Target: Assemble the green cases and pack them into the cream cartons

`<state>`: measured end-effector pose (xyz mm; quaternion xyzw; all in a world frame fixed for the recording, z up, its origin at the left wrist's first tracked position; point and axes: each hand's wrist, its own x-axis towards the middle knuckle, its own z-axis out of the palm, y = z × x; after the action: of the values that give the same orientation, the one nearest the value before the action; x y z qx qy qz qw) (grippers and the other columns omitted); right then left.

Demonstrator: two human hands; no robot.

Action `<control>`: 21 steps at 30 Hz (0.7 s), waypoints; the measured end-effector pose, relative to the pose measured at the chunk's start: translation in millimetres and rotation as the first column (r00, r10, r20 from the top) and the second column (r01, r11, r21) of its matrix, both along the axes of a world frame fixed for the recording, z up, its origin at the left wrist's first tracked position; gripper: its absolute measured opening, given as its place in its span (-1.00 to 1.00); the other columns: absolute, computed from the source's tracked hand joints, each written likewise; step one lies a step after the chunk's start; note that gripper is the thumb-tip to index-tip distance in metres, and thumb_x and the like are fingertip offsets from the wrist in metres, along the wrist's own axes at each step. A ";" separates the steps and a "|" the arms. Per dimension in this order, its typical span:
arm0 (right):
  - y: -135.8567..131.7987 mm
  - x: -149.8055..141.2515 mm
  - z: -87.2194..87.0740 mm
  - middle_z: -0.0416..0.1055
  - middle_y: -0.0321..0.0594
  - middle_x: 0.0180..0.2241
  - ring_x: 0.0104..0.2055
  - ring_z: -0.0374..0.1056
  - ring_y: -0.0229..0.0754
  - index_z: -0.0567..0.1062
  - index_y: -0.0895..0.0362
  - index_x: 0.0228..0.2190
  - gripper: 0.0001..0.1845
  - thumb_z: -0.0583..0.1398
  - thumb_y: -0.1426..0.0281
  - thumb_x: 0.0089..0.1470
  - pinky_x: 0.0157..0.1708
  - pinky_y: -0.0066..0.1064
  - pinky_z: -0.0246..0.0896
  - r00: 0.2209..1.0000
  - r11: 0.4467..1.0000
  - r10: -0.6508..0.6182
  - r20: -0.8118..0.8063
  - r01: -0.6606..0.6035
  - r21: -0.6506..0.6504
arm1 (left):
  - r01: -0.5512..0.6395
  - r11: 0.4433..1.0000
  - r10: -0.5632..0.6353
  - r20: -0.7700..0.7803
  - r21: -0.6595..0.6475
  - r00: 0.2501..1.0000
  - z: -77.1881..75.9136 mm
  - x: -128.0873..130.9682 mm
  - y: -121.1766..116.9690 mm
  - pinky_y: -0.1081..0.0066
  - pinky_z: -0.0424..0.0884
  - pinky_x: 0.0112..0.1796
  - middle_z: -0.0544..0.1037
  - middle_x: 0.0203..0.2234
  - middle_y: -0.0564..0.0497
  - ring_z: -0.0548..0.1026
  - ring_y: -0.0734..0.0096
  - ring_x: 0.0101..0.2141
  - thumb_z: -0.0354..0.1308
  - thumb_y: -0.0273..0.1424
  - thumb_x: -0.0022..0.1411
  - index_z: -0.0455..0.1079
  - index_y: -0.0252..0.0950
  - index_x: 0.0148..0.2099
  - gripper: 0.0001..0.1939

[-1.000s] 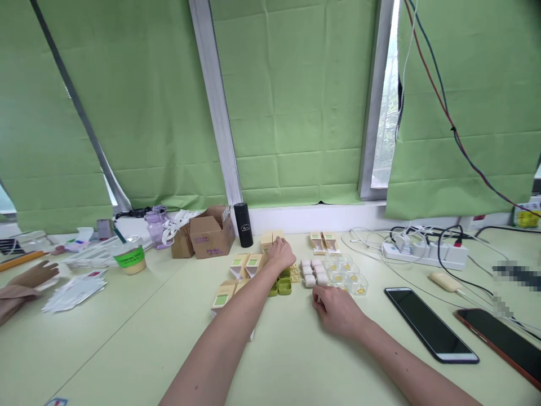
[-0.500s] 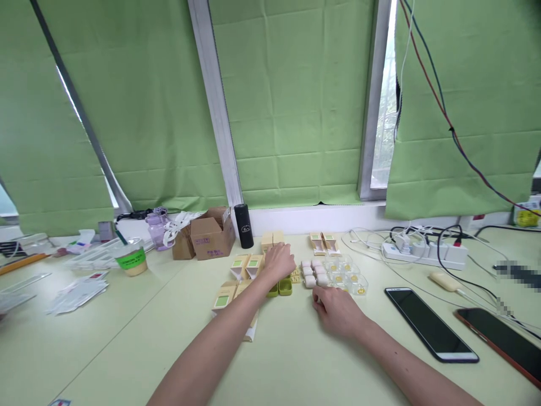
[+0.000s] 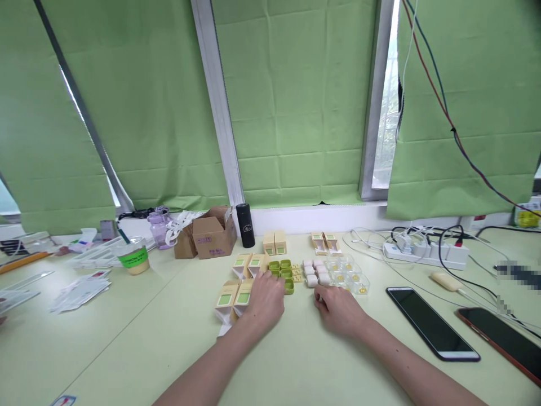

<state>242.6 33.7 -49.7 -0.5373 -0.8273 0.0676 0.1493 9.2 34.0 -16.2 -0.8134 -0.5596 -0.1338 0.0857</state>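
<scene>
My left hand is over the table, between the small cream boxes with green windows and the rows of small green containers. Its fingers bend downward and partly hide both; what they touch, if anything, cannot be made out. My right hand rests on the table with curled fingers, and nothing shows in it. Just beyond it are several small whitish-pink pieces and clear plastic cups with yellow bits. Small yellow pieces lie beside the green containers.
Two closed cream boxes stand at the back, with two open ones to their right. A black bottle, cardboard box and drink cup are leftward. Phones and a cabled power strip lie right.
My left hand has moved back toward me and slightly left, away from the two closed boxes at the back, uncovering them and more green containers. My right hand stays nearly still.
</scene>
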 end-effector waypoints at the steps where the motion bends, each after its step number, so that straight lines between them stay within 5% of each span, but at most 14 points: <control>1: -0.1 -0.2 0.2 0.61 -0.10 -0.26 -0.23 0.52 -0.02 0.49 0.10 -0.28 -0.87 0.16 0.53 0.24 -0.36 -0.31 -0.10 1.000 1.000 -0.002 -0.001 0.002 -0.002 | 0.008 1.000 -0.008 -0.017 0.002 1.000 -1.8 0.6 -0.2 0.03 0.34 0.00 0.66 -0.32 -0.19 0.55 -0.06 -0.12 0.13 -0.50 0.34 0.54 -0.23 -0.27 -0.81; 21: -2.8 -5.2 2.4 0.62 -0.15 -0.26 -0.23 0.51 -0.04 0.50 0.08 -0.27 -0.92 0.19 0.47 0.28 -0.35 -0.37 -0.06 0.998 0.999 -0.034 -0.054 0.033 -0.003 | 0.015 0.999 -0.020 -0.160 -0.032 0.987 -11.7 4.0 -1.9 0.06 0.32 -0.02 0.63 -0.35 -0.18 0.54 -0.03 -0.10 0.09 -0.68 0.20 0.53 -0.25 -0.26 -0.73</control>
<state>237.3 30.8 -47.3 -0.5492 -0.8138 0.0807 0.1723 13.3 32.1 -27.8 -0.8277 -0.5456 -0.0599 0.1167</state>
